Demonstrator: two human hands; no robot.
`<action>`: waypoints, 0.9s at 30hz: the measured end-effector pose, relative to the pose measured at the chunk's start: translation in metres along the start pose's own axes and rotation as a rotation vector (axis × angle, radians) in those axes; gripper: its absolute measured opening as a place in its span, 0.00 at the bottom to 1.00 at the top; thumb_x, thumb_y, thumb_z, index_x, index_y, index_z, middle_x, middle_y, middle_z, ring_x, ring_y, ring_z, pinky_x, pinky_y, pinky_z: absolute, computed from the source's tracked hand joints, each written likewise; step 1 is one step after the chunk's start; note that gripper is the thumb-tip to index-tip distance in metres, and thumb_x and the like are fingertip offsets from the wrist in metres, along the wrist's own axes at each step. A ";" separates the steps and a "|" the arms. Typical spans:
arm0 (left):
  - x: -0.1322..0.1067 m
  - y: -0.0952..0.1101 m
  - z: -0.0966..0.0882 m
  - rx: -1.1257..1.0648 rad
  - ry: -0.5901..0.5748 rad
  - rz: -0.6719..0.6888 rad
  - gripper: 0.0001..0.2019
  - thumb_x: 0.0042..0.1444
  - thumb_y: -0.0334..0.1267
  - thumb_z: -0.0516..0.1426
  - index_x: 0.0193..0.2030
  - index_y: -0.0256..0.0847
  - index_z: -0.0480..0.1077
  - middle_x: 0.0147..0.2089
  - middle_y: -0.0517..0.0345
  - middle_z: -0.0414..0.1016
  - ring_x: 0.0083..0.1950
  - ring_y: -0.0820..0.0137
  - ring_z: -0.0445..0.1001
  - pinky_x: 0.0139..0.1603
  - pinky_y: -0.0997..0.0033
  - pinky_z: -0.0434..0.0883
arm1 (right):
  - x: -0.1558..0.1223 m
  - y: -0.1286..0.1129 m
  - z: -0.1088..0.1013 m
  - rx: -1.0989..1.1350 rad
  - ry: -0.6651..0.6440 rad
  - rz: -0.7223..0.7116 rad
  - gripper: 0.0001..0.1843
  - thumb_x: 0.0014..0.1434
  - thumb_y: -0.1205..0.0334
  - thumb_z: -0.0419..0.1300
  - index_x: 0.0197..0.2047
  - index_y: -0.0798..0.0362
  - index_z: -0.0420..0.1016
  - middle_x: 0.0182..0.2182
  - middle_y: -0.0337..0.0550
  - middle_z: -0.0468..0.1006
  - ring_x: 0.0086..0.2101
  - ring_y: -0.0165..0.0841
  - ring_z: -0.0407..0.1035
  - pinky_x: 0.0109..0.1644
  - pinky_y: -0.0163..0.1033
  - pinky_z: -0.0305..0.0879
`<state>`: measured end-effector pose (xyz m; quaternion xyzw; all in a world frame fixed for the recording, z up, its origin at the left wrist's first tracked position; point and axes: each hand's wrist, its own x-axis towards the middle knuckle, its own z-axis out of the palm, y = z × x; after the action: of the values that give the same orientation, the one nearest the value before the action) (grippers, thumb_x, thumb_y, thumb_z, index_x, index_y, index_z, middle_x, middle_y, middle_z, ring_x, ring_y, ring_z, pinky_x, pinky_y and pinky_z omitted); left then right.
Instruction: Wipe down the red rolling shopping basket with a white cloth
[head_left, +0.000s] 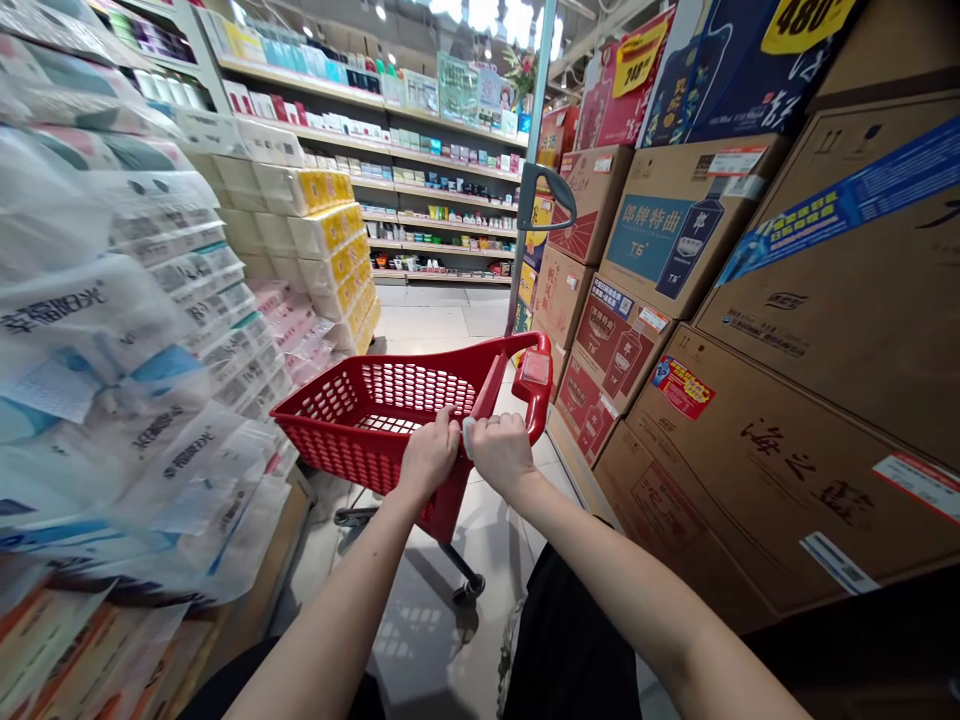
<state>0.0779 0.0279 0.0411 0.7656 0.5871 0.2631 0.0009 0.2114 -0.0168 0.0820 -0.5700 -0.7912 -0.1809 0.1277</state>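
Two adjacent hands [430, 452] [501, 447] on red cart [337, 440]

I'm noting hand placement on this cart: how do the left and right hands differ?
The left hand sits nearer the basket side of the red cart, the right hand nearer its curved handle. The left hand has a finger pointing forward, while the right hand's fingers curl over in a row. A small pale object shows beside the right hand's curled fingers. Both hands are at the cart, close together.
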 end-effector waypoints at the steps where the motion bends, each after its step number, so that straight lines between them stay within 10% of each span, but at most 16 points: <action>1: 0.000 0.001 0.001 0.000 -0.007 -0.007 0.24 0.65 0.43 0.36 0.58 0.33 0.60 0.34 0.48 0.76 0.38 0.60 0.75 0.39 0.64 0.66 | 0.007 0.002 -0.001 0.025 -0.051 -0.012 0.21 0.66 0.65 0.41 0.39 0.60 0.74 0.34 0.58 0.78 0.35 0.42 0.72 0.40 0.47 0.62; 5: 0.004 0.000 0.004 -0.122 -0.025 -0.029 0.25 0.65 0.45 0.36 0.57 0.35 0.61 0.40 0.47 0.77 0.43 0.60 0.75 0.43 0.64 0.66 | 0.024 0.008 -0.003 0.107 -0.218 -0.011 0.18 0.63 0.68 0.46 0.35 0.58 0.77 0.31 0.54 0.80 0.31 0.39 0.75 0.34 0.41 0.63; 11: 0.005 -0.034 0.007 -0.259 -0.089 0.078 0.23 0.65 0.47 0.35 0.50 0.41 0.66 0.43 0.53 0.75 0.44 0.64 0.72 0.46 0.64 0.66 | 0.011 0.018 -0.005 0.020 -0.055 -0.182 0.24 0.69 0.58 0.40 0.38 0.58 0.75 0.32 0.54 0.79 0.33 0.38 0.74 0.37 0.40 0.62; 16: 0.000 -0.057 0.012 -0.126 -0.097 0.212 0.22 0.65 0.46 0.35 0.38 0.42 0.68 0.37 0.53 0.72 0.43 0.65 0.69 0.48 0.63 0.64 | 0.006 0.036 -0.007 0.003 -0.087 -0.312 0.22 0.60 0.43 0.55 0.41 0.56 0.72 0.33 0.49 0.78 0.36 0.39 0.73 0.38 0.39 0.63; 27: -0.006 -0.039 0.016 -0.180 -0.139 0.198 0.21 0.64 0.48 0.38 0.51 0.45 0.66 0.48 0.55 0.72 0.50 0.66 0.68 0.54 0.62 0.62 | 0.007 0.059 -0.005 -0.022 -0.166 -0.249 0.28 0.65 0.43 0.43 0.38 0.57 0.74 0.33 0.53 0.79 0.35 0.39 0.75 0.37 0.38 0.63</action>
<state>0.0477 0.0391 0.0128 0.8329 0.4813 0.2597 0.0843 0.2648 0.0037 0.0974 -0.4817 -0.8617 -0.1564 0.0322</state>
